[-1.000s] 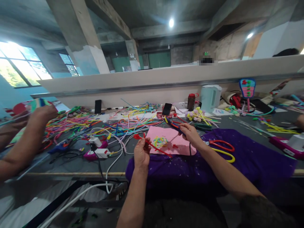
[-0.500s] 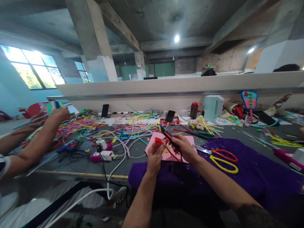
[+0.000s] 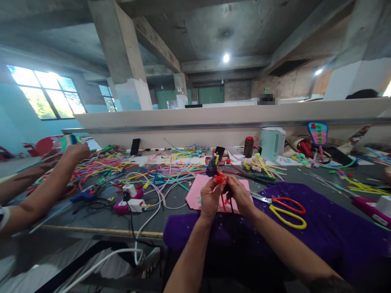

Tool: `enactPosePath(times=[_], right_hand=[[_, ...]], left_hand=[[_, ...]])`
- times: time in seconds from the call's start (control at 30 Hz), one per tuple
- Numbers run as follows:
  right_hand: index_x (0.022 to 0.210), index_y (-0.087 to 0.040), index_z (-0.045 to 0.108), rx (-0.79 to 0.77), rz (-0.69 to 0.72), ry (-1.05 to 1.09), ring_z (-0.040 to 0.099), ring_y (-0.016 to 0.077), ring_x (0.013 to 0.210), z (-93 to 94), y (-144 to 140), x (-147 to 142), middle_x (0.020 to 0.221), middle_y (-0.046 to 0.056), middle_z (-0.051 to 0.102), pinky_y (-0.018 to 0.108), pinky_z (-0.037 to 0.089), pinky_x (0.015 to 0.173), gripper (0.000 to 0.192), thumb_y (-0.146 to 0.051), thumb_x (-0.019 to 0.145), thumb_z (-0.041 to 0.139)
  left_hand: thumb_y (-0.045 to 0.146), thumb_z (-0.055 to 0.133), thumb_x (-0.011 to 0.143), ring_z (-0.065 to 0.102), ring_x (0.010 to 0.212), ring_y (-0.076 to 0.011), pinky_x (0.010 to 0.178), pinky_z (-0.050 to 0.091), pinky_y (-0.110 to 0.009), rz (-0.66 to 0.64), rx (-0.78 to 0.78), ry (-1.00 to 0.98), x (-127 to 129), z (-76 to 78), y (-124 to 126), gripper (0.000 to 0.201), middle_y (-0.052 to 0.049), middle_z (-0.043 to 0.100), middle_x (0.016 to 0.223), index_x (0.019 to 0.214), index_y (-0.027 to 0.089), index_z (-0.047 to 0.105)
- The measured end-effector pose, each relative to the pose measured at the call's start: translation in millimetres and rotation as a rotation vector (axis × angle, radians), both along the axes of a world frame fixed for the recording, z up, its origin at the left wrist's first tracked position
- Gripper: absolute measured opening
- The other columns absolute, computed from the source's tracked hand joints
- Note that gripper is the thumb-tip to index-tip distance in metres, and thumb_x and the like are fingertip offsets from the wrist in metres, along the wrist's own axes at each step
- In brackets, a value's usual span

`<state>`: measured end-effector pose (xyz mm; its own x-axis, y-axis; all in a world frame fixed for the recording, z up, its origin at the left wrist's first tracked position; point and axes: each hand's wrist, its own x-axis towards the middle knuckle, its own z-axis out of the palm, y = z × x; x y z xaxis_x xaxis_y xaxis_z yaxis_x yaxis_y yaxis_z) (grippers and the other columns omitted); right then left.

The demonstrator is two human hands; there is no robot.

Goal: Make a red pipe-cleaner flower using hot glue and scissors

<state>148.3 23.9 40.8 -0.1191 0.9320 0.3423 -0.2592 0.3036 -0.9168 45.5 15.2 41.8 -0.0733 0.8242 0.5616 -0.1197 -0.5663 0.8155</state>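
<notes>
Close together above a pink sheet (image 3: 195,191), both my hands meet at a small piece of fuzzy red pipe cleaner (image 3: 219,179). My left hand (image 3: 210,199) pinches it from the left with fingertips. My right hand (image 3: 241,197) is closed around a dark blue glue gun (image 3: 211,167) with a yellow nozzle, which points up and away; its grip is mostly hidden. Its fingertips also touch the red piece. A black cord hangs below the right hand. Red stems lie or hang over the pink sheet.
Scissors (image 3: 288,205) with red and yellow handles lie on a purple cloth (image 3: 305,248) to the right. Loose pipe cleaners (image 3: 106,165) and power strips (image 3: 131,205) with cables spread leftward. A co-worker's arms (image 3: 51,187) are at far left. A bottle (image 3: 249,147) and kettle (image 3: 271,143) stand behind.
My hands have come together, the right one's fingers now reaching the red piece. The glue gun has tipped more upright, and the left hand has shifted slightly right.
</notes>
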Motion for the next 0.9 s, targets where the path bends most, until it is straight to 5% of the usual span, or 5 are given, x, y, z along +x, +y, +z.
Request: enactPosePath(times=[0.23, 0.4, 0.6, 0.9], right_hand=[[0.099, -0.019, 0.052, 0.120, -0.157, -0.219, 0.055, 0.0156, 0.073, 6.4, 6, 25, 0.084, 0.004, 0.058, 0.026, 0.043, 0.059, 0.033, -0.043, 0.078, 0.047], [0.092, -0.018, 0.057, 0.319, -0.425, -0.295, 0.053, 0.0163, 0.073, 34.6, 12, 51, 0.081, 0.004, 0.059, 0.027, 0.042, 0.062, 0.029, -0.040, 0.076, 0.049], [0.085, -0.018, 0.059, 0.389, -0.406, -0.318, 0.044, 0.0109, 0.054, 70.7, 6, 50, 0.061, -0.001, 0.051, 0.023, 0.037, 0.050, 0.025, -0.039, 0.072, 0.055], [0.086, -0.018, 0.060, 0.367, -0.384, -0.249, 0.043, 0.0097, 0.050, 74.1, 13, 41, 0.058, -0.002, 0.051, 0.021, 0.035, 0.046, 0.028, -0.040, 0.069, 0.058]], left_hand=[[0.031, 0.056, 0.073, 0.055, 0.078, -0.0167, 0.073, 0.043, -0.028, 0.049, 0.118, 0.157, 5, 16.0, 7, 0.024, -0.006, 0.063, 0.089, 0.092, 0.018, 0.064], [0.032, 0.058, 0.071, 0.057, 0.081, -0.0186, 0.074, 0.042, -0.029, 0.072, 0.133, 0.219, 5, 22.3, 9, 0.025, -0.006, 0.064, 0.089, 0.091, 0.018, 0.065], [0.029, 0.055, 0.074, 0.056, 0.080, -0.0176, 0.074, 0.041, -0.028, 0.171, 0.218, 0.344, 8, 21.2, 13, 0.020, -0.005, 0.065, 0.085, 0.089, 0.020, 0.065], [0.031, 0.059, 0.071, 0.056, 0.079, -0.0185, 0.073, 0.041, -0.029, 0.187, 0.199, 0.348, 8, 18.6, 14, 0.017, -0.005, 0.064, 0.082, 0.083, 0.022, 0.066]])
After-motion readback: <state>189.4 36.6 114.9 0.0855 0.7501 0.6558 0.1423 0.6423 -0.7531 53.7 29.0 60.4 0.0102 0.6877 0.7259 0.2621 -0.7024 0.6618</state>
